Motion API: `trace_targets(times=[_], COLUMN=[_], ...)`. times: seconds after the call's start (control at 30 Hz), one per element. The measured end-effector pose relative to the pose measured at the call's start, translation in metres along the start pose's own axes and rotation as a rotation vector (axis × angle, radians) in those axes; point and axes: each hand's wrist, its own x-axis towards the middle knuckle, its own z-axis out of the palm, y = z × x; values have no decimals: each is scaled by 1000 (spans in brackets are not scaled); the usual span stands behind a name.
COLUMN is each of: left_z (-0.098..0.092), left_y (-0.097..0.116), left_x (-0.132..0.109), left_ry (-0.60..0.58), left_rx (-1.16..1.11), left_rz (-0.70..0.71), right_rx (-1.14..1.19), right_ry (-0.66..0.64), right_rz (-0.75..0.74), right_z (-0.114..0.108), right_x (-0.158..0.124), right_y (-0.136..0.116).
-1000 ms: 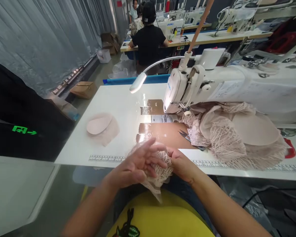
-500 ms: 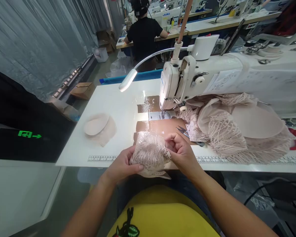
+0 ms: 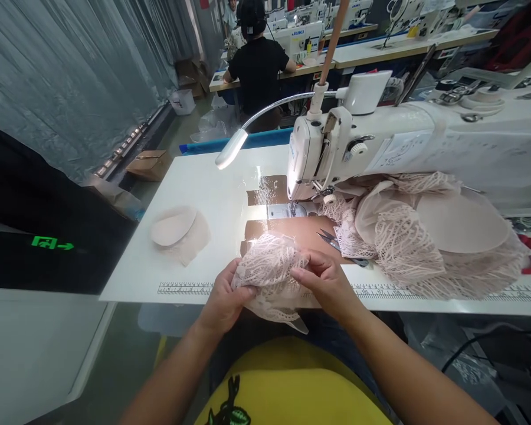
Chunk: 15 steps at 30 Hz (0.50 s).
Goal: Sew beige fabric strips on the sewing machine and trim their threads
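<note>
A pale pink lace piece (image 3: 269,271) is held between my two hands at the table's front edge, its lower end hanging over. My left hand (image 3: 225,295) grips its left side, thumb on top. At its right side, my right hand (image 3: 321,277) pinches the lace between thumb and fingers. Just beyond is the white sewing machine (image 3: 310,153), its needle area lit. Small scissors (image 3: 331,241) lie on the brown covering (image 3: 287,227), partly under more lace. To the right, a heap of pink lace with smooth cups (image 3: 425,236) rests beneath the machine arm.
A smooth cup with thin fabric (image 3: 174,229) lies on the white table's (image 3: 221,236) left part. A lamp (image 3: 231,149) on a bent neck overhangs the table. Printed rulers run along the front edge. Beyond, a person in black (image 3: 259,71) sits at another machine.
The lace has turned and spread between my hands, with its lower end hanging further down. My right thumb and fingers have shifted on its right side. The view has tilted slightly up.
</note>
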Motion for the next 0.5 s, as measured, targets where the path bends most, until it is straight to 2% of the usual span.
trace_targets(times=[0.1, 0.17, 0.27, 0.33, 0.43, 0.5], left_z=[3, 3, 3, 6, 16, 26], left_y=[-1, 0, 3, 3, 2, -1], left_x=[0, 1, 3, 2, -1, -4], left_ry=[7, 30, 90, 104, 11, -36], left_rx=[33, 53, -6, -85, -220, -271], left_rz=[26, 47, 14, -40, -107, -134], right_rx=[99, 85, 19, 57, 115, 90], right_ry=[4, 63, 194, 256, 304, 296], right_rz=[53, 48, -21, -88, -143, -125], right_z=[4, 6, 8, 9, 15, 19], right_x=[3, 5, 7, 7, 7, 7], right_y=[0, -1, -1, 0, 1, 2])
